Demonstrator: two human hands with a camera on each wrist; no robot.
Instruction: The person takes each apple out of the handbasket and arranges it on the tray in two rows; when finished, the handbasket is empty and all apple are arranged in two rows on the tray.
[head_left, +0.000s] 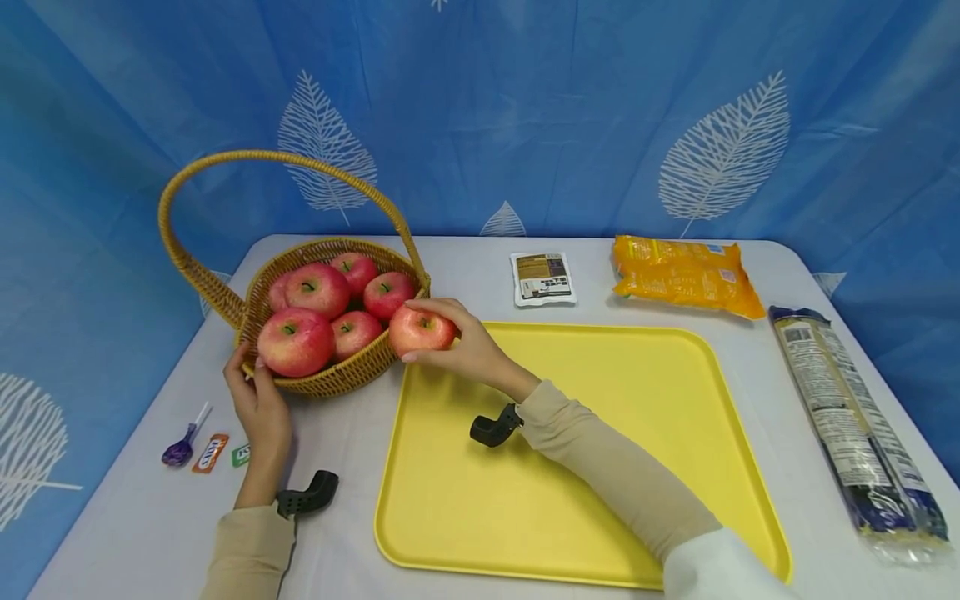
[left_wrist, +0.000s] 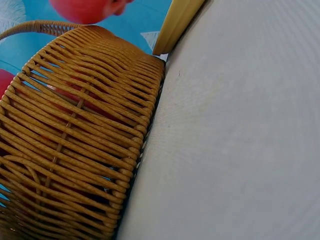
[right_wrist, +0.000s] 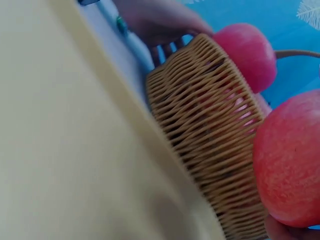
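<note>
My right hand (head_left: 468, 346) holds a red apple (head_left: 422, 330) between thumb and fingers, at the right rim of a woven basket (head_left: 352, 373) and over the upper left corner of a yellow tray (head_left: 570, 533). The same apple (right_wrist: 290, 160) looms large in the right wrist view. With my left hand (head_left: 262, 417) I grip the basket's near left side; the right wrist view shows the left hand (right_wrist: 160, 20) with its fingers against the wicker. Inside the basket lie several more apples (head_left: 296, 342). The left wrist view shows mostly the basket's woven side (left_wrist: 85, 130).
Left of the basket lie a purple lollipop (head_left: 178, 451), an orange wrapped sweet (head_left: 211, 453) and a green one (head_left: 241, 455). Behind the tray are a small white-and-brown packet (head_left: 543, 278) and an orange bag (head_left: 686, 277). A long package (head_left: 858, 425) lies at right. The basket handle (head_left: 285, 156) arches high.
</note>
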